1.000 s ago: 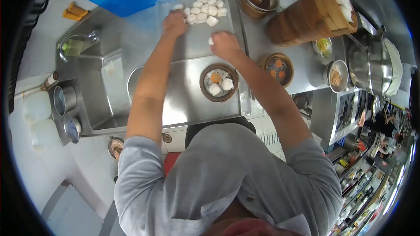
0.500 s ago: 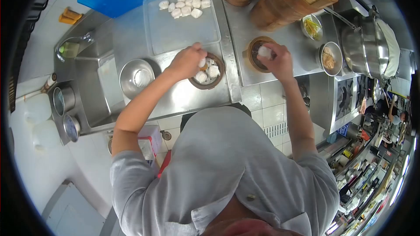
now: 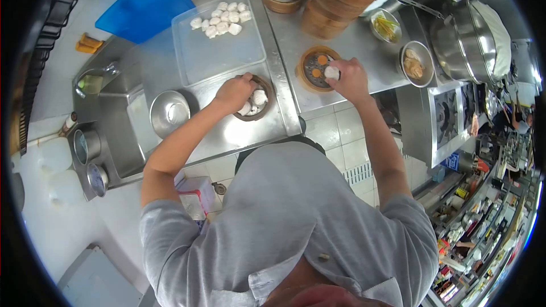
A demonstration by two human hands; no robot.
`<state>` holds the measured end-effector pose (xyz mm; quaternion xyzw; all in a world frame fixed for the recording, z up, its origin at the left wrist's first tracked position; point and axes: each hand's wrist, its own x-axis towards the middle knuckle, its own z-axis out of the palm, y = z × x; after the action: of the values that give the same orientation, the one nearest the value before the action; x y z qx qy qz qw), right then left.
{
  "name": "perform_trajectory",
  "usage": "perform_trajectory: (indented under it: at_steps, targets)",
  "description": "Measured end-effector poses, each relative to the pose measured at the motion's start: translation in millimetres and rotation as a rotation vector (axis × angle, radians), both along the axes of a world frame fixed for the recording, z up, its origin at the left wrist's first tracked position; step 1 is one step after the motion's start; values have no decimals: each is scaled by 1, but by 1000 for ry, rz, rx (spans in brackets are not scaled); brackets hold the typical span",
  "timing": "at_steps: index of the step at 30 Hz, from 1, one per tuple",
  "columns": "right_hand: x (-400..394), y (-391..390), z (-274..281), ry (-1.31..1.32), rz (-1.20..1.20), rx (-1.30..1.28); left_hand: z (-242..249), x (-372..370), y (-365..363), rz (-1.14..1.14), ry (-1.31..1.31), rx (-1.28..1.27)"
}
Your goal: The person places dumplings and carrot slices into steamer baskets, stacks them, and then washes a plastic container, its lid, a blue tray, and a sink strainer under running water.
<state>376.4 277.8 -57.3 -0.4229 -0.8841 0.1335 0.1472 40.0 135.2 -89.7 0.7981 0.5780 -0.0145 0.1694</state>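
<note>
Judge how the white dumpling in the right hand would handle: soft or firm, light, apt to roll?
The dumpling is probably soft, as its surface looks like pale dough. It seems light, being small enough for the right hand to pinch. It may not roll far: similar pieces on the clear tray look lumpy rather than round.

Right of upper centre, a round bamboo steamer basket (image 3: 302, 71) lay flat, two orange discs (image 3: 322, 59) showing; a small whitish dumpling (image 3: 331, 73), pinched in the right hand (image 3: 350, 81), appeared over its right side. Lower left, a darker steamer basket (image 3: 271, 101) held pleated white dumplings (image 3: 259, 97), partly hidden by the left hand (image 3: 234, 92).
</note>
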Motion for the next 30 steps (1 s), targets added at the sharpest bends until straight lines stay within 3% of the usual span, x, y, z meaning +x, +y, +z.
perform_trajectory:
  at_steps: [3,6,8,10,18,22,25,28,30]
  targets:
    - [-1,3,2,-36,25,-7,1,-9,3,82,-16,-81]
    - [-2,-2,16,56,-11,-45,23,-43,30,207,-48,0]
    - [3,-9,24,135,-18,37,9,-85,58,348,-72,193]
    - [11,-17,30,219,-20,101,12,-105,89,528,-21,189]
    - [60,-61,29,220,-287,-37,-50,-77,156,361,241,189]
    - [77,-78,24,224,-380,-88,-59,-86,160,288,347,86]
    - [82,-83,18,241,-394,-149,-57,-88,152,276,417,156]
    - [77,-82,16,273,-361,-132,-43,-84,148,320,346,-2]
    - [70,-74,13,314,-314,-68,-25,-75,146,352,150,18]
